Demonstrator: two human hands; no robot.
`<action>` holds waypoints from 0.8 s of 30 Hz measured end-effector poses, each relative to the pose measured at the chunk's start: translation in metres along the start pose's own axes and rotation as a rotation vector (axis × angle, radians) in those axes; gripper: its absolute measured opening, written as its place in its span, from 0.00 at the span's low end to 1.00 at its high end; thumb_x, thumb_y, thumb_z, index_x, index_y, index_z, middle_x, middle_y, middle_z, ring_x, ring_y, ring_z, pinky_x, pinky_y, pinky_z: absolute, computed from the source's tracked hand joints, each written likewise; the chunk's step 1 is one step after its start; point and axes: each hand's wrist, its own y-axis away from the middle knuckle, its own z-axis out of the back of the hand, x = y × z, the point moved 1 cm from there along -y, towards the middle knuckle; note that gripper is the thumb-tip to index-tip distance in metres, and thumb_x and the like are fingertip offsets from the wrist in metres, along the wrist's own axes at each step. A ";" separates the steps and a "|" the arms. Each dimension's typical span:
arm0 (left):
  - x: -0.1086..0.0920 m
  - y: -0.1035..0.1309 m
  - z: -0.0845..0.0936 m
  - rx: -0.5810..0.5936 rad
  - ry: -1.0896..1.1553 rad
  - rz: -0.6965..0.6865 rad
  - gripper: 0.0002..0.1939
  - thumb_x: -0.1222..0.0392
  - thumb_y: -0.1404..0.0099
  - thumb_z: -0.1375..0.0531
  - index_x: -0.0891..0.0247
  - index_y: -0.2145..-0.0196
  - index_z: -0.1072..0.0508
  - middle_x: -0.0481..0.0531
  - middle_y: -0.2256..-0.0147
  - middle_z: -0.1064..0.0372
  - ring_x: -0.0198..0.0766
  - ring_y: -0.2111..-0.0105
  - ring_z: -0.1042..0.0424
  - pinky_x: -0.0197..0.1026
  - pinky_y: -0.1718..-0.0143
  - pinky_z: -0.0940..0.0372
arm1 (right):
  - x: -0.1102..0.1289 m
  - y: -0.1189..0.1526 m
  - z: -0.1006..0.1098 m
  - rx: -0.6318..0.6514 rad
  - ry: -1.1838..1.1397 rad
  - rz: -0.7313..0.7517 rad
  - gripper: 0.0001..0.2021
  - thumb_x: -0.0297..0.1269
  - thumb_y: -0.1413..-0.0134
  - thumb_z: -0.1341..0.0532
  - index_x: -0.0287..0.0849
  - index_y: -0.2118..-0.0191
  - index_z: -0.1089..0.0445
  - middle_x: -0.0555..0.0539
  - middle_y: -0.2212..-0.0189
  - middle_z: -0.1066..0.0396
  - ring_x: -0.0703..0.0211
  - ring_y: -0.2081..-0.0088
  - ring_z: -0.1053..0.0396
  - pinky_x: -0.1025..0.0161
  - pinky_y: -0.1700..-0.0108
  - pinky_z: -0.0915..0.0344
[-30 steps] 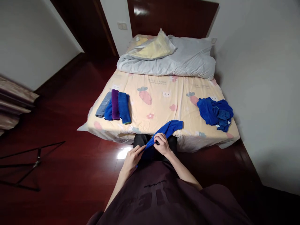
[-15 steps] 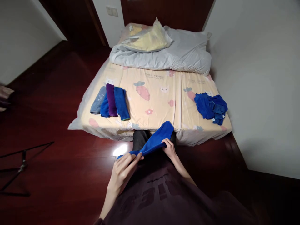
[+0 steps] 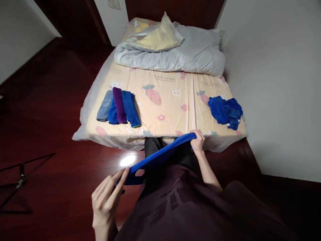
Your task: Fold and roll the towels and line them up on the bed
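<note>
A blue towel [image 3: 160, 153] is stretched between my two hands, in front of my legs and below the bed's near edge. My left hand [image 3: 107, 192] pinches its lower left end between thumb and fingers. At the upper right end, my right hand [image 3: 197, 141] is closed on the towel's other corner. On the left of the bed, folded towels lie side by side: a grey one [image 3: 104, 106], a blue one [image 3: 112, 113], a purple one [image 3: 119, 105] and another blue one [image 3: 131, 108]. A crumpled heap of blue towels [image 3: 222, 110] lies at the bed's right.
The bed [image 3: 165, 100] has a cream sheet with carrot prints. A grey quilt [image 3: 200, 50] and a yellow pillow [image 3: 157, 38] are bunched at its head. Black stand legs [image 3: 21, 180] rest on the dark red floor at left. A white wall [image 3: 278, 83] rises on the right.
My hands have moved apart, the left down and leftward, the right up and rightward. The blue towel, earlier bunched, is now pulled out straight between them.
</note>
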 end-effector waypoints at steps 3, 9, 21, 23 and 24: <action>0.020 0.006 -0.003 -0.001 -0.023 0.047 0.33 0.74 0.26 0.43 0.52 0.28 0.32 0.61 0.52 0.21 0.44 0.58 0.21 0.44 0.57 0.27 | -0.006 -0.024 0.032 -0.128 0.070 0.046 0.15 0.22 0.45 0.45 0.44 0.63 0.23 0.43 0.64 0.21 0.51 0.58 0.21 0.54 0.50 0.24; 0.054 0.021 -0.021 -0.049 -0.166 0.120 0.29 0.73 0.27 0.42 0.51 0.33 0.27 0.57 0.58 0.22 0.42 0.62 0.22 0.43 0.57 0.28 | -0.022 -0.026 0.105 -0.116 0.283 0.090 0.21 0.23 0.43 0.48 0.42 0.54 0.19 0.41 0.54 0.17 0.50 0.51 0.18 0.53 0.43 0.24; 0.131 -0.119 -0.032 0.331 0.088 -0.145 0.13 0.53 0.21 0.44 0.59 0.60 0.22 0.49 0.66 0.24 0.35 0.68 0.25 0.37 0.65 0.32 | -0.070 -0.144 0.205 0.170 0.308 -0.067 0.06 0.35 0.44 0.31 0.45 0.63 0.15 0.47 0.65 0.16 0.53 0.63 0.19 0.62 0.55 0.25; 0.137 -0.150 -0.034 0.344 0.038 -0.154 0.19 0.54 0.19 0.48 0.60 0.59 0.20 0.52 0.62 0.23 0.38 0.64 0.26 0.40 0.61 0.31 | -0.068 -0.164 0.210 0.171 0.301 -0.121 0.10 0.31 0.40 0.34 0.42 0.57 0.15 0.42 0.60 0.15 0.55 0.58 0.19 0.63 0.51 0.27; 0.139 -0.162 -0.034 0.321 -0.010 -0.156 0.21 0.55 0.19 0.51 0.61 0.58 0.19 0.54 0.61 0.23 0.39 0.62 0.27 0.41 0.59 0.31 | -0.066 -0.170 0.212 0.158 0.304 -0.139 0.12 0.29 0.39 0.35 0.40 0.55 0.15 0.40 0.57 0.16 0.55 0.56 0.20 0.63 0.50 0.28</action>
